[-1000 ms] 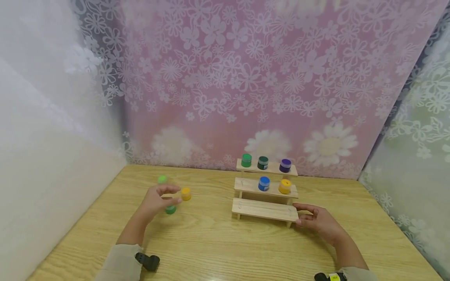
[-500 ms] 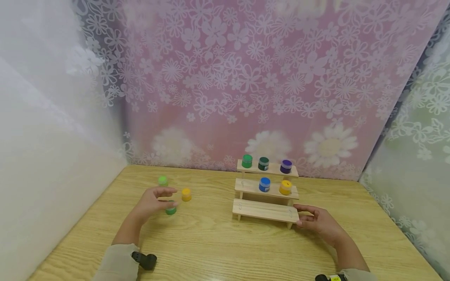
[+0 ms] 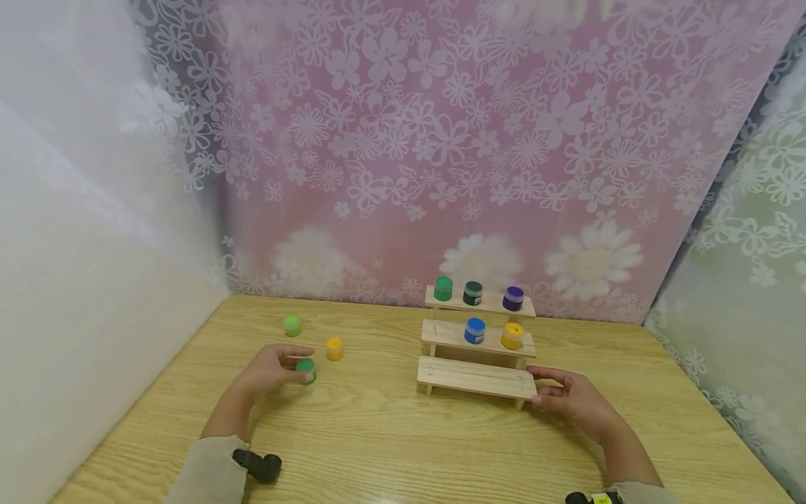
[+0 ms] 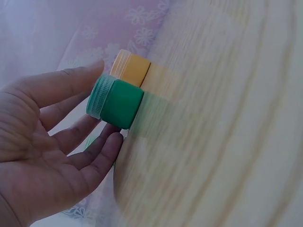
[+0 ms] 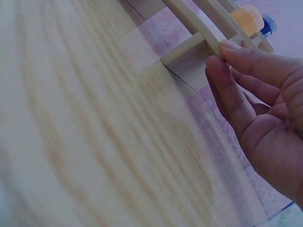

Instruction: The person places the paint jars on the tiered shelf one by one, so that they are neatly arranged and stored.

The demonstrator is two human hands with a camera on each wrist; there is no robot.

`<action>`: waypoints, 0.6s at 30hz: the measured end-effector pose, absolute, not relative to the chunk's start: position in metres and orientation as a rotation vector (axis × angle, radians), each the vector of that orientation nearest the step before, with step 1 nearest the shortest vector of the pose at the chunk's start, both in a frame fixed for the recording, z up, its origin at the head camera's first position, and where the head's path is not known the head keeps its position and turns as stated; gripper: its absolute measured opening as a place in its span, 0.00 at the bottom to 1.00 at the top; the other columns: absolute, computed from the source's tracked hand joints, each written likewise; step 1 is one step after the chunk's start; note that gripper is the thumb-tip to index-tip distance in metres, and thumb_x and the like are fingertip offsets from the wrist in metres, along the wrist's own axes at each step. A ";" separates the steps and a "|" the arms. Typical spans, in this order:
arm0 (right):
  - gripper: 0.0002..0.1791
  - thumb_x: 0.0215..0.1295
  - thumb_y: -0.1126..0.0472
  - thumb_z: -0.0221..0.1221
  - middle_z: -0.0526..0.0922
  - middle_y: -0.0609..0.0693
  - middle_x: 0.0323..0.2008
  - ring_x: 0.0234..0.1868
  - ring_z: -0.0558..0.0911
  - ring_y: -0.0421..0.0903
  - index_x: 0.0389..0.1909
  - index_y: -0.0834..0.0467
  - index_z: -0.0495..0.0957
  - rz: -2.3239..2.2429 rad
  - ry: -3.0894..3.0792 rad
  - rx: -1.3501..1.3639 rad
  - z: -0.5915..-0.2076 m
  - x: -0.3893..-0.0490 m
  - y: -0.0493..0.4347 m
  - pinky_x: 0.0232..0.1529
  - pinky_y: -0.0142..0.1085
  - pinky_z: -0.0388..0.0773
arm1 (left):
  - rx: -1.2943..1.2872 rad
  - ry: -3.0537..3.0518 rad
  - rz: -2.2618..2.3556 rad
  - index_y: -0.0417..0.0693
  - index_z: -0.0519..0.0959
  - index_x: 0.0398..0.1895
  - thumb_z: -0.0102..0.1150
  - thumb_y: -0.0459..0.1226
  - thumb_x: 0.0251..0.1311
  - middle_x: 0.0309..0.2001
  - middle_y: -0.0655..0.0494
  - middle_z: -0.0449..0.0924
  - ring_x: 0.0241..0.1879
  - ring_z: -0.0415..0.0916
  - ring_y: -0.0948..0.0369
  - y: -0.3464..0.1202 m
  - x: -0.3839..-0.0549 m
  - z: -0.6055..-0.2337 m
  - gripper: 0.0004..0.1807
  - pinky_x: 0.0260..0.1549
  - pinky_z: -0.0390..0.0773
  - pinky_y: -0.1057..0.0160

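Note:
My left hand (image 3: 269, 369) is around a green paint jar (image 3: 306, 371) that stands on the table at the left. In the left wrist view the thumb lies close to the lid of this green jar (image 4: 116, 101), and the fingers curve loosely on its other side with a gap. At the right, my right hand (image 3: 576, 402) grips the end of the bottom step of a three-tier wooden stand (image 3: 475, 378). The right wrist view has thumb and forefinger at the corner of that wooden step (image 5: 210, 35).
Beside the left hand are a yellow jar (image 3: 334, 348) and a light green jar (image 3: 292, 325). The top step bears green (image 3: 443, 288), dark green (image 3: 473, 293) and purple (image 3: 513, 298) jars. On the middle step are blue (image 3: 475, 330) and yellow-orange (image 3: 512, 336) ones.
My left hand has drawn back from beside the yellow jar and come down around the green jar. My right hand stays on the stand.

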State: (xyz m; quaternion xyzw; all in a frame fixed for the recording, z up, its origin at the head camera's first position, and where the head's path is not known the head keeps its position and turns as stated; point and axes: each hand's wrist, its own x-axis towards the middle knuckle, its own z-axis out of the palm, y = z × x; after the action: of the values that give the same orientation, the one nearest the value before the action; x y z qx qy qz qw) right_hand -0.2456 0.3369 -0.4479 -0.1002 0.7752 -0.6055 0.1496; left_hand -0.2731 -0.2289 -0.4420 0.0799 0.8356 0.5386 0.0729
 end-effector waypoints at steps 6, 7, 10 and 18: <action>0.40 0.65 0.62 0.64 0.84 0.56 0.42 0.44 0.83 0.44 0.71 0.72 0.55 -1.740 2.233 -0.306 -0.448 -0.245 0.336 0.45 0.35 0.81 | 0.296 2.560 1.567 0.35 0.77 0.58 0.71 0.30 0.53 0.52 0.42 0.80 0.54 0.76 0.45 -0.229 -0.273 -0.444 0.27 0.53 0.76 0.46; 0.40 0.65 0.62 0.64 0.84 0.56 0.43 0.44 0.83 0.44 0.71 0.72 0.56 -1.740 2.234 -0.308 -0.448 -0.245 0.336 0.45 0.35 0.81 | 0.304 2.569 1.560 0.34 0.78 0.57 0.71 0.29 0.53 0.51 0.43 0.81 0.53 0.77 0.46 -0.228 -0.273 -0.445 0.26 0.53 0.77 0.47; 0.40 0.65 0.62 0.64 0.84 0.56 0.43 0.44 0.83 0.43 0.71 0.73 0.55 -1.740 2.236 -0.314 -0.448 -0.244 0.336 0.45 0.35 0.81 | 0.306 2.606 1.546 0.34 0.79 0.55 0.70 0.27 0.53 0.49 0.44 0.82 0.51 0.78 0.47 -0.227 -0.273 -0.446 0.24 0.51 0.78 0.48; 0.40 0.65 0.63 0.63 0.84 0.57 0.44 0.45 0.84 0.44 0.71 0.72 0.55 -1.740 2.230 -0.324 -0.448 -0.245 0.337 0.45 0.35 0.81 | 0.191 2.649 1.585 0.38 0.81 0.54 0.73 0.33 0.52 0.51 0.47 0.82 0.52 0.77 0.48 -0.223 -0.276 -0.444 0.24 0.53 0.76 0.46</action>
State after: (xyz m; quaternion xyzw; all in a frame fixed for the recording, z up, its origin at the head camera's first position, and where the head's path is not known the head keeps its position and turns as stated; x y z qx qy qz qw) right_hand -0.2450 0.3365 -0.4483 -0.1124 0.7749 -0.6044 0.1468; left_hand -0.2755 -0.2229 -0.4439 0.0616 0.8563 0.5123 0.0244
